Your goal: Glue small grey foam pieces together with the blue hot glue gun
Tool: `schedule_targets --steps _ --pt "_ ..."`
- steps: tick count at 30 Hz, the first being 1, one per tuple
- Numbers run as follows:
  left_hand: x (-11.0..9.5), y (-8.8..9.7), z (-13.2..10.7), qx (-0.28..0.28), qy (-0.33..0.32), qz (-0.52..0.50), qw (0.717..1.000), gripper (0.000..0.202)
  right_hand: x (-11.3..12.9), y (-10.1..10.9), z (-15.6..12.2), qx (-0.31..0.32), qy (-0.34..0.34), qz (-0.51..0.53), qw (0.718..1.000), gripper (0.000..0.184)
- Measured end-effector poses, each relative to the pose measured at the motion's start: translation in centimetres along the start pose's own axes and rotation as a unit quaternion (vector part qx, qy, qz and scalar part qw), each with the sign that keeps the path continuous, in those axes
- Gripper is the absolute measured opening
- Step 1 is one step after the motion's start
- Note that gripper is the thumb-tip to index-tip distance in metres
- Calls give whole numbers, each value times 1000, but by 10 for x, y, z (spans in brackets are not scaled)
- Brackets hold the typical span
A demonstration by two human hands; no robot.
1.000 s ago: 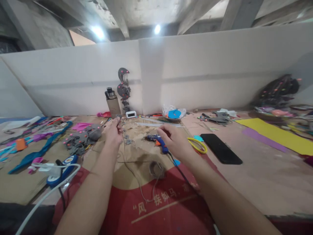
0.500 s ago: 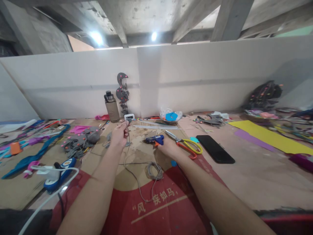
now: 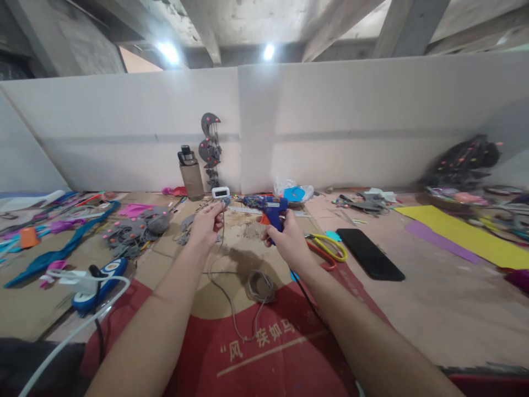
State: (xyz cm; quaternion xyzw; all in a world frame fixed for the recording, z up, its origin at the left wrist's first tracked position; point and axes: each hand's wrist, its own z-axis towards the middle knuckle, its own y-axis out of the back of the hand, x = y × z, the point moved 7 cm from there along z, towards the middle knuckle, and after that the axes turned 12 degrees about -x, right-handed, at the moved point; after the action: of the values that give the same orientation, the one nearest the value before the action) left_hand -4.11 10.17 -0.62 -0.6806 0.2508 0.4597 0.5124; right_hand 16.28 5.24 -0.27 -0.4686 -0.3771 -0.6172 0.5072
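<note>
My right hand is wrapped round the handle of a blue glue gun with an orange trigger. Its nozzle points left, close to the fingertips of my left hand. Those fingers pinch a small grey piece whose exact shape is too small to tell. From that hand a thin grey cord hangs down to the board and runs to a loose coil. Scissors with yellow and orange handles lie beside my right wrist, their blades partly hidden by it.
A black phone lies at right, near a yellow sheet. A bottle stands at the wall beside a grey hanging ornament. Grey pieces with pink pins and a blue power strip are at left.
My right hand has lifted the glue gun off the board and brought its nozzle up toward my left fingertips. My left hand still pinches the small grey piece, with little movement.
</note>
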Motion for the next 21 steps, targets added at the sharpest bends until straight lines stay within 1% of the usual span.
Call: schedule_targets --steps 3,5,10,14,19,21 --pt "3 -1 -1 2 3 9 1000 21 6 -2 -4 25 56 -26 998 37" --pt "4 -3 -1 10 0 15 1000 23 10 -2 -5 27 94 -39 994 36" --pt "8 -6 -5 12 -6 42 999 29 20 4 -7 -24 168 -100 980 39" --pt "10 -9 -9 12 -2 54 998 33 25 4 -10 -22 194 -127 972 40" --pt "8 -12 -13 13 1 44 999 32 29 4 -11 -20 202 -139 969 38" --pt "8 -13 -14 13 4 41 999 31 30 4 -11 -15 206 -150 967 40"
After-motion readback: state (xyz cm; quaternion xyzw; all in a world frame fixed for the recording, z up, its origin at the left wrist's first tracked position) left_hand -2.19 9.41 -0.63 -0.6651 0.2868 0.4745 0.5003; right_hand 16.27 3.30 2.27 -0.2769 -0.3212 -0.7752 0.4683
